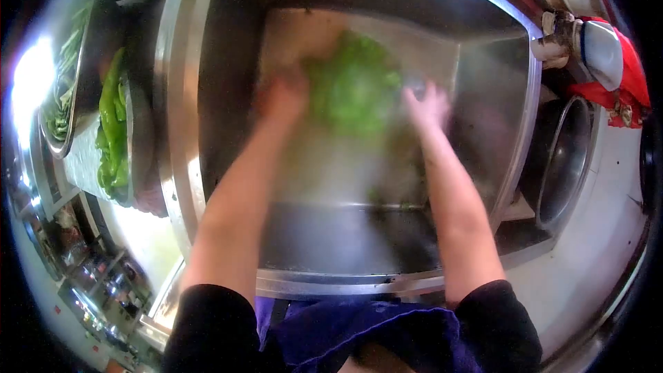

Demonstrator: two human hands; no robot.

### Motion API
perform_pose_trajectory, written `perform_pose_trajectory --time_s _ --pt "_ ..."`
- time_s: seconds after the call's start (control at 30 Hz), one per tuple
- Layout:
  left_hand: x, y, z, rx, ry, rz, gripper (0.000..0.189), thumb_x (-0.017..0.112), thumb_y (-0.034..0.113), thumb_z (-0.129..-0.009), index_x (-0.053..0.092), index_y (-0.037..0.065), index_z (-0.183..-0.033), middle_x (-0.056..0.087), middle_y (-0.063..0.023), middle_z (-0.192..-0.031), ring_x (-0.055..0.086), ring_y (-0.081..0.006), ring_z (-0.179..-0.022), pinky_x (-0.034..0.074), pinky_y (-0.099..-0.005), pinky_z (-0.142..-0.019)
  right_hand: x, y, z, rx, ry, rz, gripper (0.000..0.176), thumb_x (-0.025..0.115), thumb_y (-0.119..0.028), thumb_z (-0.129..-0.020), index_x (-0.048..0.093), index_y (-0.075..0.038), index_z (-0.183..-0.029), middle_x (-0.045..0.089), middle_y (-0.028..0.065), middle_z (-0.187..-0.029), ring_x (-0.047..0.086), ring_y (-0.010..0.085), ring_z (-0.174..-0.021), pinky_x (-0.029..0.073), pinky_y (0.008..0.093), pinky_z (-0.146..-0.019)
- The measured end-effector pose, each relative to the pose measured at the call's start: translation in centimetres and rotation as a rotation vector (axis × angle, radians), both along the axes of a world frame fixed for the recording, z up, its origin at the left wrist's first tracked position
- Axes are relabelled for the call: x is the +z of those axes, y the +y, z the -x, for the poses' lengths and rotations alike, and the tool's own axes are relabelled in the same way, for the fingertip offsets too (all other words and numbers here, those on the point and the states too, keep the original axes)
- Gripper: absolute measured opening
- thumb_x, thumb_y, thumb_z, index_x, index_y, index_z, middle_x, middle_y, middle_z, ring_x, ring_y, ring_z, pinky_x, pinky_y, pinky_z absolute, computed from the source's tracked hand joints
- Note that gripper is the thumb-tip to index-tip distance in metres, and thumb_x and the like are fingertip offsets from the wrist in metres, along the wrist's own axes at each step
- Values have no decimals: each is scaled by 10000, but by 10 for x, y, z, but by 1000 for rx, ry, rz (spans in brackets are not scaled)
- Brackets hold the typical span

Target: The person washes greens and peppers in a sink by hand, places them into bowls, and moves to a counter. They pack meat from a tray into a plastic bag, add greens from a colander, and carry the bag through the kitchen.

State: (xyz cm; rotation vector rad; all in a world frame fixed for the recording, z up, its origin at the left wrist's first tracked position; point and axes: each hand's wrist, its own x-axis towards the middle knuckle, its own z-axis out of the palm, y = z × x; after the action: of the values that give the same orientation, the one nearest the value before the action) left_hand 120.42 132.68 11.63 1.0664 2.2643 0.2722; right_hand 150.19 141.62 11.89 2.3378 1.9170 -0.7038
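Greens, frame centre, in sink. Your left hand and right hand flank them; blur hides whether they grip. Risk: rough rubbing likely tears leaves or flings them out.

Head camera looks steeply down, close above the sink.

Steel sink before me, basin motion-blurred, heap of leafy greens lying toward its far edge, small green scraps at the near wall, metal bowl just past the right rim, green peppers past the left rim.
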Motion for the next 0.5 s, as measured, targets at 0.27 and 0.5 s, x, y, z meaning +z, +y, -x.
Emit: perform_pose_trajectory --time_s 0.27,0.5 --pt "-87 -38 -78 382 -465 -353 367 609 203 -837 523 49 -1159 566 -112 -1127 519 -231 -1055 398 -343 -931 -7 -85 88 -20 278 -111 700 661 -337 -763 366 -179 -1378 262 252 -1396 282 435 -1253 300 504 -1028" --pt "-60 -63 -112 422 -587 -338 165 539 150 -886 540 52 -1019 562 -44 -952 507 -159 -936 403 -285 -849 -8 -119 84 96 474 -194 480 511 -111 -802 460 -90 -1279 419 248 -1250 407 398 -1162 342 460 -997"
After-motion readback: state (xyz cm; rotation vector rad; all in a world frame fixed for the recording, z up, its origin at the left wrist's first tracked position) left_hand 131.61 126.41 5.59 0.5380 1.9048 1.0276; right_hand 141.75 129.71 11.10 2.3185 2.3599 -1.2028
